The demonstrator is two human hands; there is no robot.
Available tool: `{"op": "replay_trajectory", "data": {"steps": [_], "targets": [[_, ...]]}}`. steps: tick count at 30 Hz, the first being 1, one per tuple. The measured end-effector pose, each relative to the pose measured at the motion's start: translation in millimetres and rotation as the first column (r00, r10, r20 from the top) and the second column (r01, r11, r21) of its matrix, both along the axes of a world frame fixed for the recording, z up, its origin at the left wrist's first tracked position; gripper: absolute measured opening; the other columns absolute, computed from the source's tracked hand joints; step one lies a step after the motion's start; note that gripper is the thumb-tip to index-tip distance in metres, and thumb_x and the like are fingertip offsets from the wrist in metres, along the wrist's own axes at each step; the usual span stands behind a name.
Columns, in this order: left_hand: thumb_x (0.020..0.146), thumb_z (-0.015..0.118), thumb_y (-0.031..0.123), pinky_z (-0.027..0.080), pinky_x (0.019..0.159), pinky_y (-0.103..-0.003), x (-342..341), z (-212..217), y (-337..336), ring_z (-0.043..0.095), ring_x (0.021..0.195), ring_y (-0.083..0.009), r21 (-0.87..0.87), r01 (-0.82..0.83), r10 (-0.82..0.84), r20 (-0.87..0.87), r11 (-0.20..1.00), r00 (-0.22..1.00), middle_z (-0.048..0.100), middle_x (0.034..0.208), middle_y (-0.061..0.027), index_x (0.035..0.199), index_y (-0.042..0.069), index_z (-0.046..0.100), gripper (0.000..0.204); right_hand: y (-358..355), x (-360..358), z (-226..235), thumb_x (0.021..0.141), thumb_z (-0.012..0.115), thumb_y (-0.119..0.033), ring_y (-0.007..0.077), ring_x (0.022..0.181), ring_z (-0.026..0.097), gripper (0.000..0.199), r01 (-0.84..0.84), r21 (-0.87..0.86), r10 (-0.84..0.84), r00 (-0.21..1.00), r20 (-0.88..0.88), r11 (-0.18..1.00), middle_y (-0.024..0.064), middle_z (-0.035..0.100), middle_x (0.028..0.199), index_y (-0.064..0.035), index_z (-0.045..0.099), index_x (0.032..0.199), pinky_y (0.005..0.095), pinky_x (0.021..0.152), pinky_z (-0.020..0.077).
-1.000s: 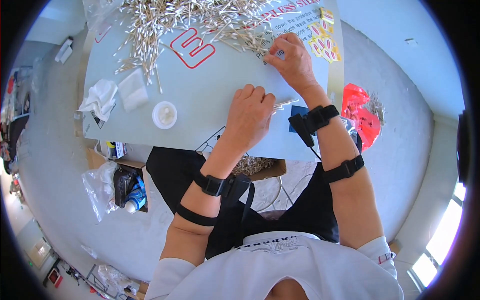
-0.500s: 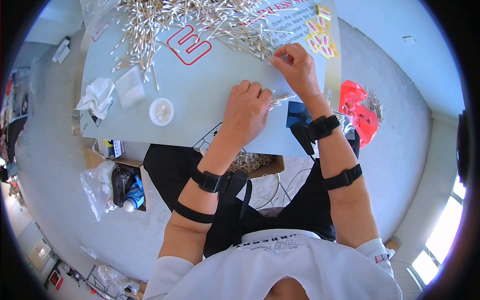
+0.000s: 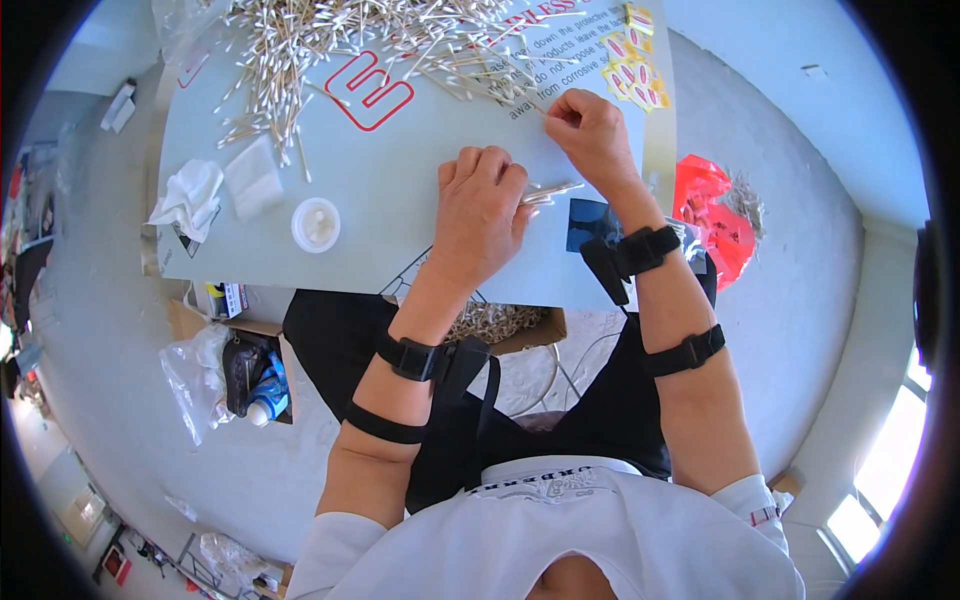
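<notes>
Across the pale counter (image 3: 395, 190), cotton swabs (image 3: 310, 60) are lying heaped toward eleven o'clock; the left hand (image 3: 480, 212) is gripping a swab bundle (image 3: 550, 193); at its two o'clock, the right hand (image 3: 592, 132) is pinching closed, contents unclear.

A white short-sleeved shirt (image 3: 480, 545), black trousers (image 3: 335, 328) and black forearm straps (image 3: 386, 425) are worn

Right hand (image 3: 590, 135): drawn back from cotton swab pile (image 3: 290, 65), nearer the wearer | Dark blue square (image 3: 586, 228): less covered by black wrist device (image 3: 604, 272).
</notes>
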State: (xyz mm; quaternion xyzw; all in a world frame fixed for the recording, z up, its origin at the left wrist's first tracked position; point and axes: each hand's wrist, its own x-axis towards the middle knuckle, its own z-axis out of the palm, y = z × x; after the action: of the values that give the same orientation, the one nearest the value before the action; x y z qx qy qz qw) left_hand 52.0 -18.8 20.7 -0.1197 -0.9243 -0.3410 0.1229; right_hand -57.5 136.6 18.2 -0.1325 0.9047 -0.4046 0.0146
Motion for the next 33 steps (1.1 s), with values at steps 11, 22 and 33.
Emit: {"op": "replay_trajectory", "data": {"steps": [11,22,33], "targets": [[0.061,0.079,0.006,0.041,0.088,-0.042,0.3,-5.1,0.0,0.05,0.098,-0.0308,0.081,0.009,-0.009,-0.001,0.997,1.0,0.054,0.103,-0.0087,0.095,0.004,0.061,0.038,12.0,20.7,3.6,0.075,0.064,-0.007,0.0241,0.063,0.062,0.009,-0.043,-0.157,0.059,0.994,0.093,0.987,0.0123,0.065,0.072,-0.0004,0.065,0.081,0.0315,0.063,0.0504],[0.061,0.081,0.007,0.039,0.097,-0.044,0.1,-6.9,1.9,0.046,0.113,-0.0347,0.085,-0.024,0.026,-0.016,0.996,1.0,0.051,0.12,-0.0137,0.101,-0.001,0.062,0.046,7.5,26.9,1.9,0.077,0.068,-0.011,0.0274,0.071,0.062,0.008,-0.101,-0.035,0.101,0.995,-0.009,0.994,0.0102,0.062,0.078,-0.0051,0.067,0.083,0.0354,0.065,0.0492],[0.066,0.08,0.016,0.036,0.099,-0.045,-2.0,-9.3,-3.4,0.043,0.126,-0.0307,-0.015,0.008,-0.008,0.019,1.0,1.0,0.051,0.135,-0.009,0.112,0.004,0.06,0.052,-1.3,10.9,10.5,0.078,0.069,-0.005,0.0174,0.07,0.059,0.008,-0.256,-0.068,0.261,0.961,0.09,0.964,0.008,0.059,0.075,-0.0017,0.067,0.085,0.0292,0.065,0.0471]]}}
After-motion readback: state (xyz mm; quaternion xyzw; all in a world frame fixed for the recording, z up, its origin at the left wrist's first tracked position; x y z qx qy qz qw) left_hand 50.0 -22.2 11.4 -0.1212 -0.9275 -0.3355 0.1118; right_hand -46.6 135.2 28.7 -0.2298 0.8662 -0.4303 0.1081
